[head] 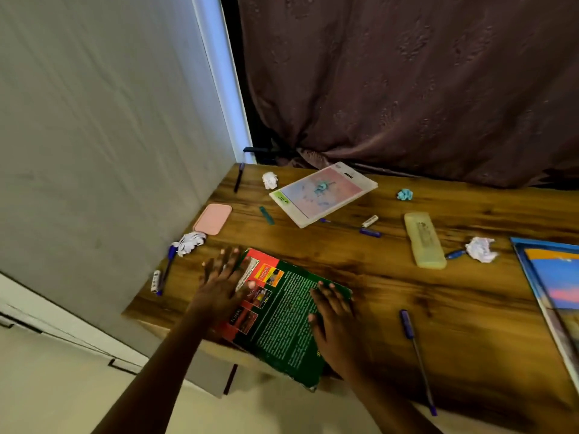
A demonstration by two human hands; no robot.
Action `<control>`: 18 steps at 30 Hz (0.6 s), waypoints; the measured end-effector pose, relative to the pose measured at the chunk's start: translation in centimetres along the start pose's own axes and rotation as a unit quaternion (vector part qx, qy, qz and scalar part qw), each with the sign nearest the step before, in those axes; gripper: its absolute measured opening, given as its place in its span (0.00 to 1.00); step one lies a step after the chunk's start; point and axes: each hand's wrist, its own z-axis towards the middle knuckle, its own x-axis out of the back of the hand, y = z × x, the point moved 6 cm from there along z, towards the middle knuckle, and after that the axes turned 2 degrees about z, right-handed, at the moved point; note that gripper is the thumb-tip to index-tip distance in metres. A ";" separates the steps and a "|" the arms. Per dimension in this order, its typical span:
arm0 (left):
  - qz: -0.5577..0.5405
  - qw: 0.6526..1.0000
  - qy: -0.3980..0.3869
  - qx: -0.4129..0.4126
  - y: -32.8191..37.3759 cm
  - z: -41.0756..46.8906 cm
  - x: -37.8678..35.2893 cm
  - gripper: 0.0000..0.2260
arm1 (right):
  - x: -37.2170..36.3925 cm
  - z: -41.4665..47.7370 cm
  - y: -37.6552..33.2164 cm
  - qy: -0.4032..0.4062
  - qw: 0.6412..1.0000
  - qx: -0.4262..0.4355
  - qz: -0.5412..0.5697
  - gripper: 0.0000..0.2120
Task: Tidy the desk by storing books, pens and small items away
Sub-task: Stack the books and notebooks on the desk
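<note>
View: head camera, looking down on a wooden bench (407, 292) set in a corner, wall (94, 120) to the left, brown curtain (407, 89) behind
Green book (282, 314): lies flat, back cover up with a red strip along its left side; near corner overhangs the front edge of the bench
Left hand (221, 277): wide, fingers straight and spread; palm over the book's red left edge, fingertips reaching past it over the wood, thumb on the cover
Right hand (333, 317): wide, laid flat on the book's right half, fingers straight; holds nothing
Pink-cover book (322, 192): flat at the back of the bench, well apart from the green book
Blue book (554, 286): at the right edge of the frame, partly cut off
Yellow pencil case (424, 239): closed, lying between the pink-cover book and the blue book
Pink lid-like tray (213, 219): against the wall
Crumpled papers: white ball (191, 242) just beside the tray; white ball (270, 180) at the back; blue ball (405, 194) near the curtain; white ball (481, 249) right of the pencil case
Pens: purple pen (416, 358) right of the right hand, near the front edge; blue pen (167, 267) along the wall; dark pen (238, 177) in the back corner
Note: smaller items around the pink-cover book too blurred to identify
</note>
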 end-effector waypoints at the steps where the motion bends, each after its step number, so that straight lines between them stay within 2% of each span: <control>1: 0.000 1.000 0.000 0.013 -0.6 0.3 0.3 0.34 | 0.0 0.0 0.1 0.003 1.000 0.001 0.003 0.27; 3: -0.017 0.999 0.001 0.030 -0.9 0.1 1.4 0.34 | 0.0 0.0 0.1 0.013 1.000 0.005 0.005 0.26; 5: -0.051 0.998 0.028 0.000 0.4 -1.4 2.7 0.33 | 0.0 0.0 0.2 0.020 1.000 0.010 0.010 0.26; 8: -0.033 0.983 0.073 -0.165 4.9 -6.1 2.7 0.36 | 0.1 0.0 0.1 0.033 0.999 0.015 0.011 0.25; 10: 0.026 0.960 0.050 -0.273 7.6 -8.9 0.1 0.40 | 0.1 0.0 0.0 0.029 0.999 0.014 0.010 0.26; 11: 0.050 0.953 0.034 -0.298 8.4 -9.7 -1.2 0.42 | 0.2 -0.1 0.0 0.034 0.999 0.019 0.012 0.26; 15: 0.060 0.954 0.047 -0.288 8.9 -9.0 -2.4 0.34 | 0.9 0.0 -0.1 0.036 0.994 0.023 0.096 0.27; 18: 0.068 0.951 0.049 -0.299 8.9 -8.7 -2.3 0.32 | 1.8 -0.4 0.5 0.047 0.977 -0.004 0.209 0.30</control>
